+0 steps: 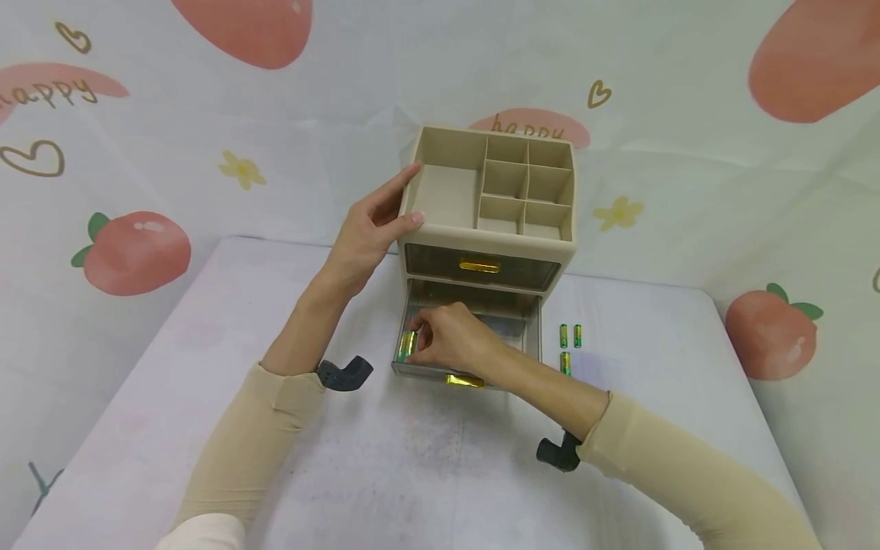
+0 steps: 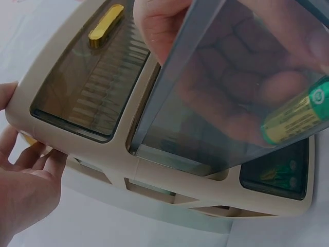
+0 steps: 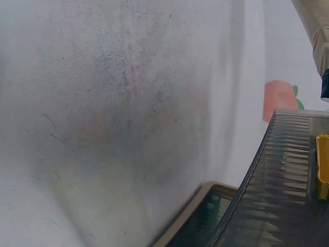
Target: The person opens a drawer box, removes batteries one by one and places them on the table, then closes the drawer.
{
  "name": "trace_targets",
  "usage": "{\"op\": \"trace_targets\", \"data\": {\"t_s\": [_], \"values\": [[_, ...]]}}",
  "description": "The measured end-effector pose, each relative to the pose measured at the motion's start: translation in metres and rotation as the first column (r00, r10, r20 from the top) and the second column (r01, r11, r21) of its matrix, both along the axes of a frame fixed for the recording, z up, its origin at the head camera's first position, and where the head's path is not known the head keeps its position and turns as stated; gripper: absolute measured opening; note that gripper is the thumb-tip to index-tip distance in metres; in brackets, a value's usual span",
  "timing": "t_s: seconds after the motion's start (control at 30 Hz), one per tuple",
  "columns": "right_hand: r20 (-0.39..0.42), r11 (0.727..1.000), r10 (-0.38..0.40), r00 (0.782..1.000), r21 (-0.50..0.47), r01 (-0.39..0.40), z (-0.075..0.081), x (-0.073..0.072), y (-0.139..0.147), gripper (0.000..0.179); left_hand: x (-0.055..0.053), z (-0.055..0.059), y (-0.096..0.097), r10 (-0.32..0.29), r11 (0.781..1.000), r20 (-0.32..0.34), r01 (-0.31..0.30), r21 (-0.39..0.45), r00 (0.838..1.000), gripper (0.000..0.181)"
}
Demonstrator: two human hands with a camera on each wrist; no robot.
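Note:
A beige desk organizer (image 1: 488, 235) has a compartmented top and dark see-through drawers with gold handles. My left hand (image 1: 366, 233) grips its upper left corner, thumb on the front rim and fingers along the side. Below the closed top drawer (image 1: 440, 260), a clear drawer (image 1: 536, 336) is pulled out. Inside its left front part, my right hand (image 1: 457, 340) pinches a green and gold battery (image 1: 409, 345). Through the drawer wall, the left wrist view shows that battery (image 2: 295, 116) by the curled fingers. The right wrist view does not show the right hand.
Several loose batteries (image 1: 565, 360) lie on the white table right of the organizer. A lower drawer (image 2: 275, 175) is closed, with green battery-like shapes behind its front. A patterned cloth (image 1: 330, 114) hangs behind. Both wrists wear black camera mounts (image 1: 347, 374).

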State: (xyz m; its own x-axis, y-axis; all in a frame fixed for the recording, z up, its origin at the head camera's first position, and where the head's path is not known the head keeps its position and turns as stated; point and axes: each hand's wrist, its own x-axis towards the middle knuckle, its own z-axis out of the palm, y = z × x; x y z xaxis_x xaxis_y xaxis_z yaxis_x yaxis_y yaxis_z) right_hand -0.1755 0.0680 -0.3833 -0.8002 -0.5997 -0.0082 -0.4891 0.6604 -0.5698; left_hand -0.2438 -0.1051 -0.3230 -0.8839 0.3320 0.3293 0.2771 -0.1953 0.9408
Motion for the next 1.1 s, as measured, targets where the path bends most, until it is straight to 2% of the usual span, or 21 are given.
{"op": "trace_targets", "data": {"t_s": [0.2, 0.63, 0.77, 1.1], "values": [[0.022, 1.000, -0.021, 1.000, -0.019, 0.021, 0.001, 0.001, 0.000, 0.036, -0.001, 0.001, 0.000, 0.011, 1.000, 0.002, -0.011, -0.016, 1.000, 0.061], [0.008, 1.000, -0.004, 1.000, -0.006, 0.004, -0.001, 0.000, -0.002, 0.042, -0.002, 0.000, 0.000, 0.014, 1.000, 0.010, -0.014, -0.001, 1.000, 0.061], [0.035, 1.000, -0.011, 0.999, -0.016, 0.012, 0.001, -0.001, 0.002, 0.042, -0.001, 0.000, 0.001, 0.010, 1.000, 0.013, -0.010, -0.004, 1.000, 0.061], [0.121, 0.986, -0.007, 0.993, -0.162, 0.027, 0.010, 0.001, 0.021, 0.038, -0.001, -0.001, -0.001, 0.007, 1.000, -0.006, -0.008, -0.006, 1.000, 0.062]]}}
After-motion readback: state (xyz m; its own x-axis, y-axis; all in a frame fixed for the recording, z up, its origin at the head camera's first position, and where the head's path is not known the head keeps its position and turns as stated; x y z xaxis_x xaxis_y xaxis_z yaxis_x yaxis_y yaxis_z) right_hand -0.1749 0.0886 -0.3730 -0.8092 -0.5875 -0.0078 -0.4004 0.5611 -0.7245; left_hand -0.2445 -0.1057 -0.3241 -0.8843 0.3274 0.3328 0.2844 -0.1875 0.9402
